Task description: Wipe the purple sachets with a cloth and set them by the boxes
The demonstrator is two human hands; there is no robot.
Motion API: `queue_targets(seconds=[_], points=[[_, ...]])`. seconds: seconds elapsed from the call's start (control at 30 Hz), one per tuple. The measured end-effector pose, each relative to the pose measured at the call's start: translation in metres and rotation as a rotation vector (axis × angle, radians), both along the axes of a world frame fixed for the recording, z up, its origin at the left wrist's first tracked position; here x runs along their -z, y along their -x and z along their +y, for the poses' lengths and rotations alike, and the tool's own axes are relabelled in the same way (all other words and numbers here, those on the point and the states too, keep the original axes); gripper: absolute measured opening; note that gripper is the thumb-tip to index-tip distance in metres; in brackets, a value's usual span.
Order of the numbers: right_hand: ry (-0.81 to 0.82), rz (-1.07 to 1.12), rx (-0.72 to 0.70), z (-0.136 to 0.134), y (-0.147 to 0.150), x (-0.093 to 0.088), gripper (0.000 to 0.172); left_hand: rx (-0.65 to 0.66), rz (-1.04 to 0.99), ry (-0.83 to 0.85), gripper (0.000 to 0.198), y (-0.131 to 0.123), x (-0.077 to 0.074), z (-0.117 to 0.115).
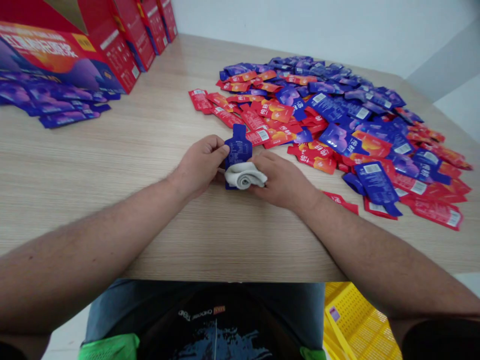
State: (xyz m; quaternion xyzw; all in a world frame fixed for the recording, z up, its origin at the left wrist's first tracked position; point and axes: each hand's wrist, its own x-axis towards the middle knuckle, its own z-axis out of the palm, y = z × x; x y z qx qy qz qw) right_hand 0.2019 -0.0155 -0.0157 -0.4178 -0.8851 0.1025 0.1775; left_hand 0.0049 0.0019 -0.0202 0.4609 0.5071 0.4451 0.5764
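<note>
Currently, a blue pouch (240,148) is pinched at its left edge by the left hand (198,162), thumb on top; a rolled whitish cloth (245,175) is clamped in the right hand (283,180) and held over the pouch's lower part. Contact pressure can't be told. Risk: with the pouch pinched by one edge, it could be twisted or pulled loose if the cloth is dragged hard. Loose pouches (333,115) beyond and right of the grip could be knocked by the right forearm if it's swung outward. Pouch neck is pointed away from the body; long axis is aligned roughly front-to-back, print panel faced up.
</note>
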Motion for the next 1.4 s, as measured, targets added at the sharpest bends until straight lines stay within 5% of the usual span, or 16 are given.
queue_targets(seconds=[0.1, 0.23, 0.4, 0.57, 0.7, 0.87, 1.0, 1.17, 1.33, 1.4], points=[[-0.047, 0.054, 0.095, 0.0013, -0.0013, 0.0012, 0.022, -0.008, -0.015, 0.042, 0.011, -0.0006, -0.0021, -0.0004], [0.012, -0.031, -0.019, 0.0002, -0.0012, 0.0006, 0.027, -0.012, 0.024, 0.0, 0.013, -0.0006, -0.0022, -0.0005], [-0.053, 0.04, 0.091, 0.0001, -0.0013, -0.0006, 0.022, -0.012, 0.004, 0.029, 0.011, -0.0002, -0.0008, -0.0001], [0.033, -0.074, -0.075, -0.0034, 0.0019, -0.0028, 0.027, -0.013, 0.02, -0.002, 0.013, -0.0006, -0.0013, -0.0003], [-0.022, 0.025, 0.071, -0.0004, -0.0002, -0.0023, 0.026, -0.017, -0.015, 0.035, 0.012, -0.0007, -0.0022, 0.0001], [0.029, -0.057, -0.054, -0.0021, 0.0008, -0.0026, 0.028, -0.022, 0.0, -0.012, 0.014, -0.0008, -0.001, 0.0004], [-0.032, 0.027, 0.079, -0.0006, -0.0007, -0.0013, 0.026, -0.027, 0.0, 0.039, 0.012, -0.0016, -0.0041, -0.0008], [0.026, -0.07, -0.061, -0.0021, 0.0006, -0.0017, 0.026, -0.02, 0.004, 0.002, 0.014, -0.001, -0.0031, -0.0001], [-0.034, 0.005, 0.068, -0.0021, 0.0008, -0.0024, 0.023, -0.035, -0.025, 0.031, 0.014, -0.001, -0.0037, 0.0002], [-0.014, -0.043, 0.015, -0.0036, 0.0018, -0.0032, 0.024, -0.036, -0.006, 0.025, 0.013, -0.0011, -0.0043, -0.0002]])
